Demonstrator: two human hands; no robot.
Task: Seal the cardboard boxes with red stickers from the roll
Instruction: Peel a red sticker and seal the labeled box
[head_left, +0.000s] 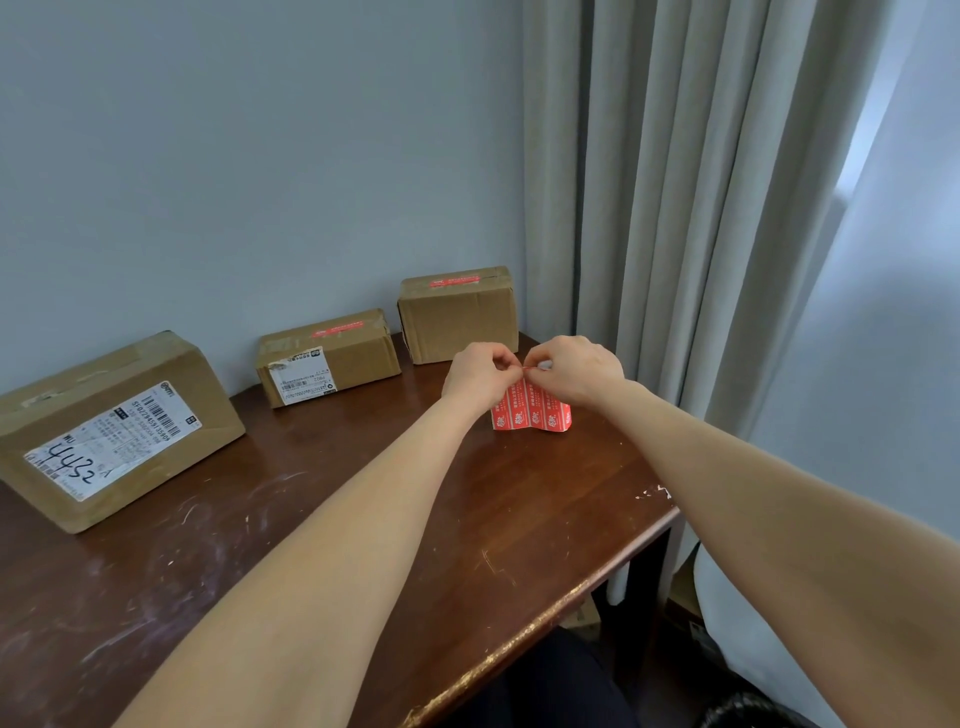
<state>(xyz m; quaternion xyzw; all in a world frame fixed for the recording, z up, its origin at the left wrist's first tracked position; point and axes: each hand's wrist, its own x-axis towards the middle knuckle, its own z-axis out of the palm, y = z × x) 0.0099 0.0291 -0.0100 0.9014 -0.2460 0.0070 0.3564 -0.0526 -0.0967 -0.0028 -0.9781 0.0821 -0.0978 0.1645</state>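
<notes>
**Worn table in a curtained corner**

A dark brown wooden table (363, 519), scratched and scuffed, has white chips (652, 492) near its right edge. It stands against a plain pale grey-blue wall (260, 156). Pleated grey curtains (675, 208) hang to its right.

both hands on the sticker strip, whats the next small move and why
Likely finish peeling one sticker free of the red strip, meant for the large left box. The left hand and right hand pinch its top edge; the middle box and right box already carry red stickers, the large one none.
</notes>
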